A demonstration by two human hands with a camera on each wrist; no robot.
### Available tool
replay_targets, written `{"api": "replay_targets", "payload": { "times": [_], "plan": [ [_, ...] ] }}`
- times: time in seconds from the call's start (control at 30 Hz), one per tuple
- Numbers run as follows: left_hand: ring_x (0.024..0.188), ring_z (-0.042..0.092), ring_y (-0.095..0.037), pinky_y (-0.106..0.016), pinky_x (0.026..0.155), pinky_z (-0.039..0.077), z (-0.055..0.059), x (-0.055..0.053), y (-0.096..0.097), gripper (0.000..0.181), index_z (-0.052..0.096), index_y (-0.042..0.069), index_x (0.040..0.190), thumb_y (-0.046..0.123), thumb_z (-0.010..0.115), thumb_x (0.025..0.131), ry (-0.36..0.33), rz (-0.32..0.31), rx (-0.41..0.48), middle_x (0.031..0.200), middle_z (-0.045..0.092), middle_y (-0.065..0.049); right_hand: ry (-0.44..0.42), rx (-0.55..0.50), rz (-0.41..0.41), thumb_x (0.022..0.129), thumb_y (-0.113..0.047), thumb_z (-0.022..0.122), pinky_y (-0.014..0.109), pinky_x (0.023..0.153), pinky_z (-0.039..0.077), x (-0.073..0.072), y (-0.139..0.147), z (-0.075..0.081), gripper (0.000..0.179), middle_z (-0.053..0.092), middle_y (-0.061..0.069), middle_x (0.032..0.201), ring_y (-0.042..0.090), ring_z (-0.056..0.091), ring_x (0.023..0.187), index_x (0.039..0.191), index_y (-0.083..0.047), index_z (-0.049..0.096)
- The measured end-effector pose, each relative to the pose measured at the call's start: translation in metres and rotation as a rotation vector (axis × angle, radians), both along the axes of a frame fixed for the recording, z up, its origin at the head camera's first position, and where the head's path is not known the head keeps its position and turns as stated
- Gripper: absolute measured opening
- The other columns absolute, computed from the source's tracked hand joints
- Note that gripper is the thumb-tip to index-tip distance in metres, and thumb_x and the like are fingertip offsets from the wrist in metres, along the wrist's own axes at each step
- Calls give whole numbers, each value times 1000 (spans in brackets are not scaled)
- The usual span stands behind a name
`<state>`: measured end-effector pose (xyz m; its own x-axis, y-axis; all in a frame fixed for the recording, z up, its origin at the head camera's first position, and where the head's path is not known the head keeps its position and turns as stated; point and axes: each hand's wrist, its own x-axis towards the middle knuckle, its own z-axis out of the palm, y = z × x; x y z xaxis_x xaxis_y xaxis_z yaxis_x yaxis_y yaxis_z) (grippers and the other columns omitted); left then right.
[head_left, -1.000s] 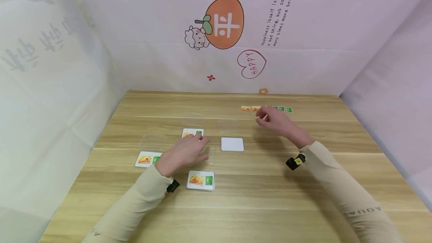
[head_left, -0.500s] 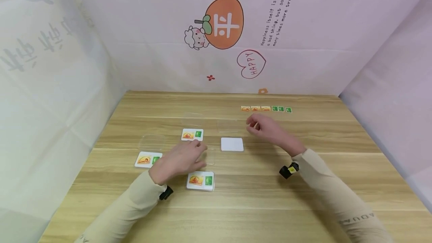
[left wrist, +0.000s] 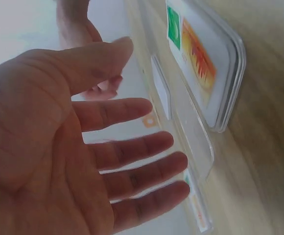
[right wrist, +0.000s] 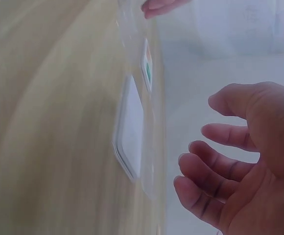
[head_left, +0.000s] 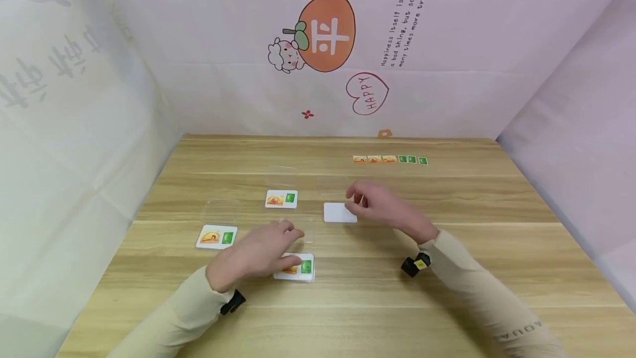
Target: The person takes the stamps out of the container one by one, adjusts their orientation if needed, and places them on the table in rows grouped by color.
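My left hand hovers beside and partly over the nearest card, which bears an orange picture and a green one. Its fingers are extended and hold nothing; the left wrist view shows the bare palm next to that card in its clear case. My right hand is over the right edge of a blank white card. The fingers are loosely bent, with nothing between them in the right wrist view, and stand apart from the white card. A clear lid lies just past the left fingertips.
Two more picture cards lie farther off, one at left and one at the middle. Clear lids lie behind them. Small orange stickers and green stickers form a row at the wooden table's back, before a printed cloth.
My right hand has come left and nearer, from by the sticker row to the blank white card. My left hand has drawn back from the middle card toward the nearest card.
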<state>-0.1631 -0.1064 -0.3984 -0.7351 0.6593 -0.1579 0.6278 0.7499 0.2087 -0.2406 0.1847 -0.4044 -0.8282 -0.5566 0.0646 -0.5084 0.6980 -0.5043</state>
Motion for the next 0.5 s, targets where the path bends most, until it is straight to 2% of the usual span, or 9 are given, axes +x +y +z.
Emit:
{"api": "replay_targets", "payload": {
  "times": [0.23,0.37,0.5],
  "plan": [
    [103,56,-21,-38,81,51,-2,14,-3,52,57,13,132,46,65,92,19,-21,-50,122,59,-6,10,3,61,93,-26,65,23,64,48,9,-10,-13,23,65,-2,86,8,57,71,106,-8,65],
    [107,56,-22,-39,83,51,-1,15,-4,53,56,14,134,46,65,92,23,-14,-66,125,58,-6,25,8,57,93,-28,66,23,63,47,13,-17,-13,21,63,-2,86,8,54,69,105,-10,65],
    [112,57,-23,-40,87,51,-1,14,-6,55,55,15,135,46,66,91,15,-15,-76,128,58,-7,6,36,41,94,-33,65,22,62,47,19,-26,-10,20,61,-6,85,7,53,69,103,-15,65]
  ]
}}
